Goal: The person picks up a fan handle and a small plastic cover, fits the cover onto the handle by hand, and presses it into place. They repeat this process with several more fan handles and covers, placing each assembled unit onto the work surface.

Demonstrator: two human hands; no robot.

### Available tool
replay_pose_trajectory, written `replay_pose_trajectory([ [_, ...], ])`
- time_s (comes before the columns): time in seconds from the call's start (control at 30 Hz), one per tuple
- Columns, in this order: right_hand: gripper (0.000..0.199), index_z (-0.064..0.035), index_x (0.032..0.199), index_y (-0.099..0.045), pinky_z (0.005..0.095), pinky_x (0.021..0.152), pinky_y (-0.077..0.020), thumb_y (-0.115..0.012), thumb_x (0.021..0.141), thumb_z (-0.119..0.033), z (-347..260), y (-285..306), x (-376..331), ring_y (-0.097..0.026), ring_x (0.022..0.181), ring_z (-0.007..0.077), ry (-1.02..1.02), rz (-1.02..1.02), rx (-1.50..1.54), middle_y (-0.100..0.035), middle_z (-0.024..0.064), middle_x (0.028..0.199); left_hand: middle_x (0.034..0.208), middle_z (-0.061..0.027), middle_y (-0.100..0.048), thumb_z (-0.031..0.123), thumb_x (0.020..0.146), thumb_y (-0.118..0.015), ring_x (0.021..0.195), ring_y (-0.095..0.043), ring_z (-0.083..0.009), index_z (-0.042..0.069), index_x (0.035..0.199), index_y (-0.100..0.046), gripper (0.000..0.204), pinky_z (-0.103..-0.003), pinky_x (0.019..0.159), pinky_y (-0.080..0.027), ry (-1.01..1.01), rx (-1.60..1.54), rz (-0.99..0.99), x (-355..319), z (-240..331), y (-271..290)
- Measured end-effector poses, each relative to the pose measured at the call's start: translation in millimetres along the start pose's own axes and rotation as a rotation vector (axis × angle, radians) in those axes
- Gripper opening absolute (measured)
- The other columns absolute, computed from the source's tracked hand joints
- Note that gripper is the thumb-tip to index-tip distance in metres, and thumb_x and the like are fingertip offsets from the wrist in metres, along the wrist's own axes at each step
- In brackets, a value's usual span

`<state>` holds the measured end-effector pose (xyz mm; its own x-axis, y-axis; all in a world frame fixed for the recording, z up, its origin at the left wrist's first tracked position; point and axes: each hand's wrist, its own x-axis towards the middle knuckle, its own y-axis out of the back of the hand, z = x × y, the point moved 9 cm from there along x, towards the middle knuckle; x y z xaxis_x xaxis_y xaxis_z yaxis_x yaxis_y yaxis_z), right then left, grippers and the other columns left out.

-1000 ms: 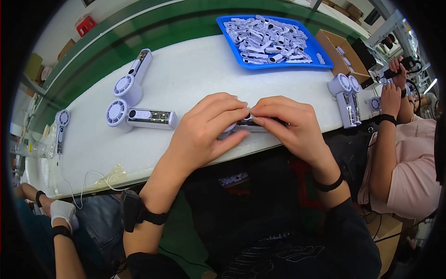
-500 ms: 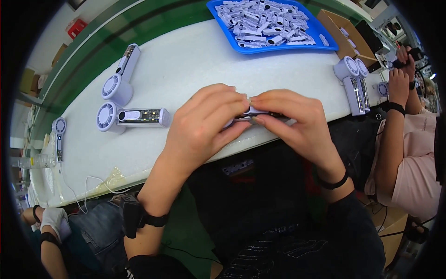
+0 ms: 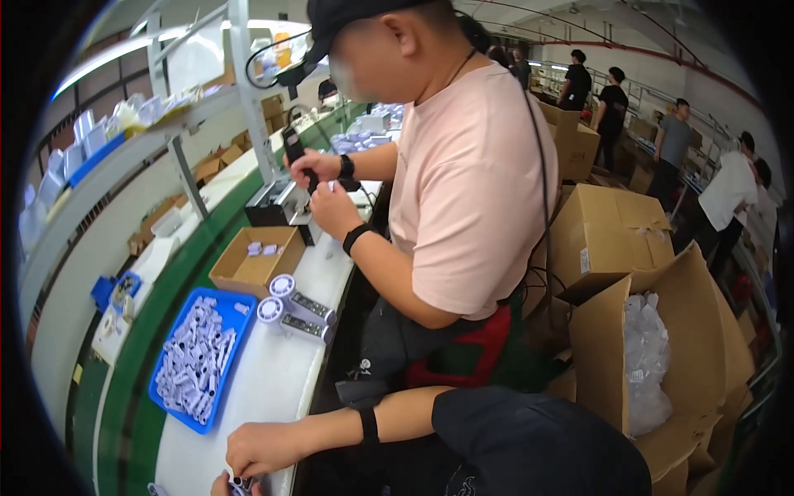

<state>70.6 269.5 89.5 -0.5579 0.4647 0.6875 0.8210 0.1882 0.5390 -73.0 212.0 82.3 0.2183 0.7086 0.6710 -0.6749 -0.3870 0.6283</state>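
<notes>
Compared with the earlier frame, view turned far to the right: before, looking straight down on both hands at the middle of the white table (image 3: 273, 388); now only at the bottom edge, with a neighbouring person in a pink shirt (image 3: 463, 182) filling the centre. Blue tray (image 3: 169, 388) of small white parts, earlier at the top right, now at the lower left. Two white handheld fans (image 3: 296, 312), before at the right edge, now lying side by side just beyond the tray.

Around, from large to small: big open cardboard boxes (image 3: 653, 331) at the right, one with a clear plastic bag (image 3: 647, 364) inside; a small open cardboard box (image 3: 248, 269) on the table behind the fans, with a few white pieces in it.

Right hand (image 3: 263, 448) low on the table edge, fingers curled down, black band at the wrist. Left hand (image 3: 220, 484) almost cut off by the bottom border, only a small part showing. Both close together, touching a small grey-white part (image 3: 240, 484) between the fingertips, at the table edge below the tray. Hard to tell how firmly closed on it, because the border hides most of the grip.

Neighbour's hands raised at a black device (image 3: 277, 202) on the table, one gripping a dark tool (image 3: 294, 149).
</notes>
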Motion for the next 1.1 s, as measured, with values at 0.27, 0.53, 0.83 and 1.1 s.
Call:
replay_pose_trajectory([
  [0.27,0.014,-0.004,0.09,-0.082,0.0458,0.078,-0.0553,-0.077,0.082,-0.014,9.5,0.2,11.6,-0.071,0.084,0.037,-0.224,-0.233,0.157,-0.074,0.0147,0.082,0.111,-0.0213,-0.074,0.009,0.088,-0.089,0.099,-0.071,-0.0376,-0.004,0.121,-0.074,0.038,-0.042,0.091,-0.058,-0.116,0.01,-0.013,7.9,23.1,6.9],
  [0.53,0.015,-0.0061,0.098,-0.085,0.0447,0.083,-0.0571,-0.077,0.087,-0.013,-14.3,6.1,-11.3,-0.072,0.089,0.0378,0.062,-0.053,-0.01,-0.075,0.0177,0.089,0.112,-0.0201,-0.074,0.004,0.091,-0.084,0.1,-0.071,-0.0384,-0.002,0.117,-0.076,0.028,-0.044,0.092,-0.058,-0.215,0.014,-0.005,9.3,30.2,7.7],
  [0.83,0.017,-0.0036,0.1,-0.085,0.0427,0.082,-0.0591,-0.078,0.086,-0.01,4.8,17.8,-16.8,-0.075,0.088,0.0357,-0.176,0.038,0.127,-0.08,0.0176,0.093,0.107,-0.0151,-0.076,0.002,0.096,-0.078,0.09,-0.071,-0.0266,-0.002,0.114,-0.078,0.019,-0.035,0.082,-0.058,-0.029,-0.151,-0.072,13.4,1.5,1.9],
  [1.1,0.015,-0.0012,0.097,-0.084,0.0392,0.074,-0.0589,-0.08,0.084,-0.007,10.6,24.2,-11.4,-0.077,0.081,0.0327,-0.347,-0.081,0.241,-0.081,0.0171,0.09,0.108,-0.0131,-0.076,0.0,0.097,-0.077,0.089,-0.07,-0.019,-0.004,0.115,-0.078,0.019,-0.032,0.079,-0.056,0.195,-0.251,-0.145,7.2,-19.7,-5.3],
])
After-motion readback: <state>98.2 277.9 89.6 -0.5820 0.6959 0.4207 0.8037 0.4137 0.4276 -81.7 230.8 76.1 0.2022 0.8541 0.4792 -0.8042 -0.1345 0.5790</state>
